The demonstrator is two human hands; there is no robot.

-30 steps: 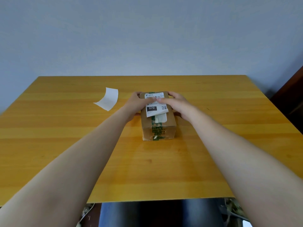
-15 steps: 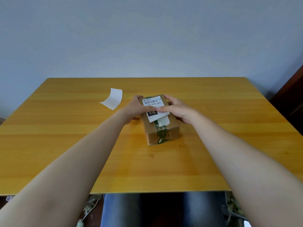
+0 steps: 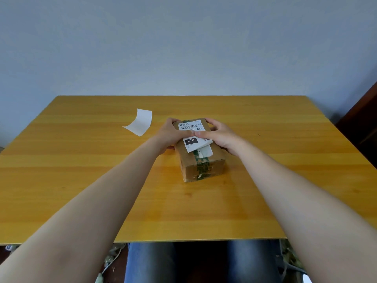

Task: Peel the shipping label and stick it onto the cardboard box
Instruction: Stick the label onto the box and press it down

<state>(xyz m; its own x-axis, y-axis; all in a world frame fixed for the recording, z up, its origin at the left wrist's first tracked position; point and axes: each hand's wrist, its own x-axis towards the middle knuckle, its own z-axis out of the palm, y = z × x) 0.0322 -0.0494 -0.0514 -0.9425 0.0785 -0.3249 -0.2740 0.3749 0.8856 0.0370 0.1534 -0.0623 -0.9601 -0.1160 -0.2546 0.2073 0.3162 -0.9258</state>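
A small cardboard box (image 3: 204,166) with green printed tape stands on the wooden table (image 3: 81,180), turned a little to the left. A white shipping label (image 3: 192,135) with a barcode and a black "070" patch lies across its top; the near edge hangs loose over an older white sticker. My left hand (image 3: 167,133) cups the box's left side. My right hand (image 3: 220,135) grips the right side, with its thumb pressing across the label's middle.
A curled white backing sheet (image 3: 140,122) lies on the table to the left of the box. A blue-grey wall rises behind the table. A dark wooden piece of furniture (image 3: 363,127) stands at the far right. My legs show below the table's near edge.
The box has turned slightly under both hands, and more of the label's barcode end shows. My right thumb has slid along the label toward me.
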